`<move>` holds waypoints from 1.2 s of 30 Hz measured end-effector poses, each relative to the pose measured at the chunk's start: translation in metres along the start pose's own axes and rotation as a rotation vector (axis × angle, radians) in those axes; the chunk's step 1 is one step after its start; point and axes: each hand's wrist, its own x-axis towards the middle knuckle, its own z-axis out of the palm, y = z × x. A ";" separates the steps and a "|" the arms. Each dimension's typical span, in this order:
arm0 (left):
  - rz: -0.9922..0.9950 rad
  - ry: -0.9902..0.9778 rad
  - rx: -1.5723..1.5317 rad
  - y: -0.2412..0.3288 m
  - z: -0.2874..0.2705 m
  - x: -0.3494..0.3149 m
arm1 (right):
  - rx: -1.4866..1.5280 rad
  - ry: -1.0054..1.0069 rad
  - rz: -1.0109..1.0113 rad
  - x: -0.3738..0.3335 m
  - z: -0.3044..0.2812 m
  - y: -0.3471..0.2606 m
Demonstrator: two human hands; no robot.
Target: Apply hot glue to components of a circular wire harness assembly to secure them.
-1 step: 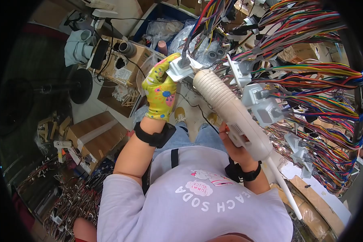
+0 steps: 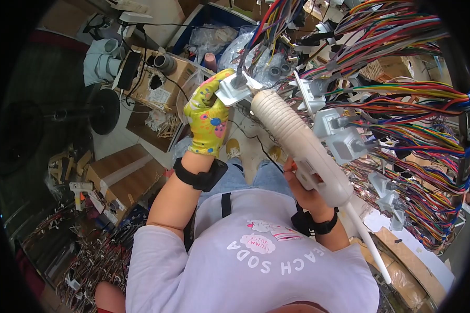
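My left hand [image 2: 209, 117], in a yellow flowered glove, grips a white plastic plate-like fitting [image 2: 235, 94] by its left edge. A bundle of coloured wires [image 2: 250, 49] rises from the grey block in the middle of that fitting. In my bare right hand [image 2: 301, 189] is a cream-coloured hot glue gun [image 2: 297, 136], its body hiding most of my fingers. Its nozzle tip meets or nearly meets the fitting's right side; contact is hard to tell. A long white glue stick [image 2: 369, 244] sticks out of the gun's back end.
Several similar white fittings [image 2: 344, 142] hang on thick wire bundles [image 2: 412, 99] close on the right. Cardboard boxes [image 2: 125, 175] stand on the left, with a tangle of wires [image 2: 94, 266] below. A blue bin [image 2: 185, 39] holds plastic bags at the far side. A black cable [image 2: 256, 137] runs near the gun.
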 end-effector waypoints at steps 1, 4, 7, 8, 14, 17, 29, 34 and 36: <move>-0.001 -0.002 -0.021 0.000 0.000 0.000 | -0.001 0.000 -0.001 0.000 0.001 0.000; 0.006 -0.007 -0.024 -0.001 -0.001 0.001 | 0.241 0.016 0.152 -0.001 0.002 0.001; 0.033 -0.008 -0.029 -0.001 0.000 0.001 | 0.068 -0.031 0.056 0.000 0.000 0.000; 0.033 -0.007 -0.029 -0.002 0.000 0.002 | 0.127 -0.019 0.108 -0.001 0.001 0.000; 0.058 -0.004 -0.013 -0.002 0.001 0.002 | 0.271 -0.007 0.205 -0.006 0.006 0.008; 0.036 -0.015 0.006 -0.002 0.000 0.001 | 0.275 -0.025 0.202 -0.004 0.005 0.006; 0.009 -0.007 -0.006 -0.005 -0.002 0.002 | 0.326 -0.025 0.243 -0.008 0.004 0.002; 0.023 -0.015 -0.073 -0.004 -0.002 0.001 | 0.220 -0.055 0.174 -0.008 0.001 -0.003; 0.008 -0.012 -0.082 -0.007 -0.001 -0.001 | 0.130 -0.097 0.142 -0.011 0.001 -0.001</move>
